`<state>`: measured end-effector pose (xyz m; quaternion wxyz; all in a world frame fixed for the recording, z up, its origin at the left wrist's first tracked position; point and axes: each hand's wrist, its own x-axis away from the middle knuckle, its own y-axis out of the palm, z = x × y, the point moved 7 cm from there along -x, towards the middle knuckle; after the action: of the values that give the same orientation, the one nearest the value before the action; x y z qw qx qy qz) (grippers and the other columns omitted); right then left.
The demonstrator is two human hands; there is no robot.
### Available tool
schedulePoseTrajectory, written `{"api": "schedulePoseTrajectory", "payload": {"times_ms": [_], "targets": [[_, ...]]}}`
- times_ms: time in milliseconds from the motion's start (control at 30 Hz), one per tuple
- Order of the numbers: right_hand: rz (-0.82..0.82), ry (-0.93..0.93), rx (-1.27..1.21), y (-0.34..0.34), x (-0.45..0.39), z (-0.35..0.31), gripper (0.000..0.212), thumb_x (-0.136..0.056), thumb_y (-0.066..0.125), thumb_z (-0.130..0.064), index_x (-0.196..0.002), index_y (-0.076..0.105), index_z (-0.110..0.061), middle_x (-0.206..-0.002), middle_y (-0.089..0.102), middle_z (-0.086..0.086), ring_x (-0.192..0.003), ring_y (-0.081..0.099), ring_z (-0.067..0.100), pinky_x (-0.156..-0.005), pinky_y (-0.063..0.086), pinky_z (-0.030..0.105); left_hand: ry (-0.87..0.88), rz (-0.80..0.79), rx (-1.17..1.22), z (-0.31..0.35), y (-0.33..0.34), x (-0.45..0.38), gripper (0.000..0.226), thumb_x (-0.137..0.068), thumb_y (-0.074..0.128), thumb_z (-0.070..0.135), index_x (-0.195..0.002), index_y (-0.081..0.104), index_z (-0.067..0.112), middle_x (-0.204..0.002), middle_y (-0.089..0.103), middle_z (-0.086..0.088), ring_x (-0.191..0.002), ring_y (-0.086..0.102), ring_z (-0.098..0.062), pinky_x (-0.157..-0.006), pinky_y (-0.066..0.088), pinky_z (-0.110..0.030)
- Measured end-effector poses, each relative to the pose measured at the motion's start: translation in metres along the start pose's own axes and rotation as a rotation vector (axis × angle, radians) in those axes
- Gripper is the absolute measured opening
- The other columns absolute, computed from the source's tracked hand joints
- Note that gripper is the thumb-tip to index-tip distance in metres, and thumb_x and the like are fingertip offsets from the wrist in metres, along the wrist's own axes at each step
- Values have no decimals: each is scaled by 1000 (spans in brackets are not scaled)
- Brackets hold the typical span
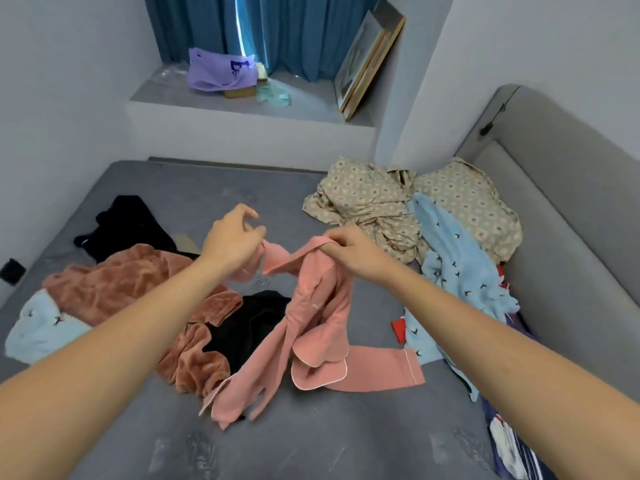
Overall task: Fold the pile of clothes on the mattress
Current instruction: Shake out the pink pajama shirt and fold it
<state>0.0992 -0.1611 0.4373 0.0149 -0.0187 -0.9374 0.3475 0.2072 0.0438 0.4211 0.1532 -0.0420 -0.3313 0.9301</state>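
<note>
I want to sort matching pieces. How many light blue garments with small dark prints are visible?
2: one light blue garment at the mattress's left edge, another light blue garment on the right pile. More may be hidden underneath.

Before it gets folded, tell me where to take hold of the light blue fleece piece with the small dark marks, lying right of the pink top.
Grip the light blue fleece piece by its far end, which lies on top of the beige patterned garment and is uncovered. Come from above with the right hand. Its near end is tangled with red and navy clothes, so probably lifting the far end frees it most cleanly.
</note>
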Motion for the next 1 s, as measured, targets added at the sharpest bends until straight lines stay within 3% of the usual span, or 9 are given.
{"api": "schedulePoseTrajectory", "payload": {"times_ms": [133, 233, 367, 533, 633, 700, 767, 833, 1000], "targets": [[-111, 18, -93, 82, -26, 66, 31, -98, 64, -13, -71, 61, 3, -64, 46, 0, -62, 39, 5, -61, 31, 32, 119, -355, 132, -46, 88, 14, 52, -84, 75, 31, -134, 60, 27, -129, 66, 6, -123, 60, -7, -108, 44, -29], [-163, 77, -191, 128, -38, 116, 26, -99, 65, -15, -83, 71, 4, -65, 50, 1, -62, 41, 6, -61, 33, 30, 117, -486, 158, -93, 144, 19, 55, -77, 73, 24, -131, 63, 25, -127, 68, 8, -120, 64, -8, -105, 48, -28], [-161, 163, -267, 164, -42, 177, 25, -94, 68, -12, -75, 65, 4, -63, 49, 1, -61, 42, 8, -61, 34, 32, 104, -374, 160, -142, 188, 18, 19, -87, 68, 20, -75, 60, 33, -74, 60, 15, -73, 55, -4, -71, 44, -32], [-116, 210, -297, 204, -29, 240, 25, -88, 79, -13, -72, 60, -8, -63, 47, -6, -61, 41, 5, -59, 35, 24, 23, -168, 334, -184, 216, 7, 19, -95, 57, 14, -83, 63, 0, -74, 58, 8, -72, 50, -4, -69, 40, -23], [-118, 211, -179, 239, -22, 278, 42, -87, 77, -9, -62, 45, -19, -63, 38, -5, -60, 34, 10, -59, 29, 29, -62, -39, 412, -215, 220, -7, 18, -95, 55, 18, -83, 65, 9, -80, 60, 3, -78, 52, -7, -73, 41, -25], [-104, 229, -107, 262, -18, 300, 31, -86, 72, -8, -64, 52, -18, -65, 45, 2, -64, 43, 17, -63, 32, 34, -68, -28, 398, -234, 225, -14, 20, -99, 55, 12, -81, 63, 14, -78, 59, 6, -76, 51, -4, -72, 40, -22], [-102, 267, -38, 283, -16, 319, 9, -81, 66, -10, -74, 61, -12, -71, 52, 7, -68, 48, 21, -61, 37, 36, -73, -28, 376, -262, 228, -19, 20, -100, 55, 12, -85, 62, 0, -80, 57, 0, -75, 49, -5, -71, 40, -23], [-106, 353, 42, 300, -13, 338, 17, -80, 67, -16, -71, 54, -10, -69, 53, 4, -67, 49, 23, -58, 36, 36, -63, -4, 339, -292, 225, -21, 28, -97, 55, 19, -90, 61, -8, -84, 57, -5, -79, 50, -9, -73, 40, -25], [67, 473, 46, 298, -14, 366, 11, -85, 58, -22, -82, 58, -12, -68, 58, 5, -72, 56, 33, -66, 45, 42, -181, 38, 188, -371, 217, -18, 24, -97, 57, 14, -74, 58, 19, -70, 52, 9, -67, 46, -4, -66, 39, -34]]}}
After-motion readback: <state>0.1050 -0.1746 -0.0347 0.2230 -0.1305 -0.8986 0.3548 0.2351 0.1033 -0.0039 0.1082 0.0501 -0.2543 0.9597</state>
